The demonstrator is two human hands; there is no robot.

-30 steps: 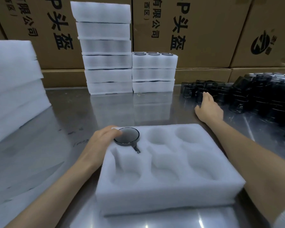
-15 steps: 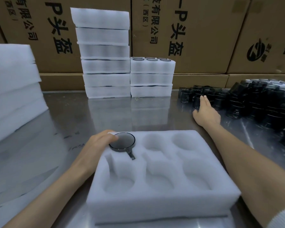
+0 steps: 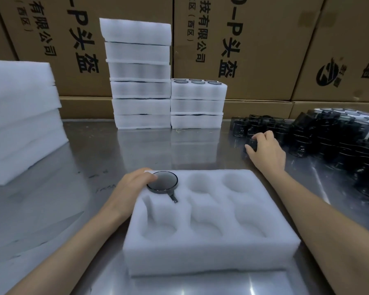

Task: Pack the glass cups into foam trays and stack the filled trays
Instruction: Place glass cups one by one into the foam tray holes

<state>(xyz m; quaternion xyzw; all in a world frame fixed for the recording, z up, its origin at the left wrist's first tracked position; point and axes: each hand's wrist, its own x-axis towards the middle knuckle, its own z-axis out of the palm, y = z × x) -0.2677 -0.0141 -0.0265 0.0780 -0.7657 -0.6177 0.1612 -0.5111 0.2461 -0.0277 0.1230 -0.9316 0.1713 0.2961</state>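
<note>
a stack of plain foam sheets [image 3: 19, 116] sits at the far left of the steel table [image 3: 90, 158], well left of the foam tray [image 3: 211, 235]. the left hand [image 3: 130, 186] rests against the foam tray's far-left corner, fingers curled and pressed together against the rim of the seated glass cup [image 3: 162, 182], which sits in the tray's far-left pocket with its dark mouth up and its handle pointing toward the near side. the tray's other five pockets hold nothing. behind the tray and slightly left of its middle, a tall stack of foam trays [image 3: 139, 73] stands against the cardboard boxes [image 3: 243, 45]; just right of it, touching, is a shorter stack of filled trays [image 3: 197, 104] with dark cup rims showing in the top one. right of the tray's far-right corner, the right hand [image 3: 266, 150] lies on the table with fingers bent and closing around a dark cup [image 3: 251, 142] at the near edge of the pile of loose glass cups [image 3: 328, 141]; whether the grip is fully closed cannot be told. that pile spreads along the table to the right of the tray, out to the frame's edge.
</note>
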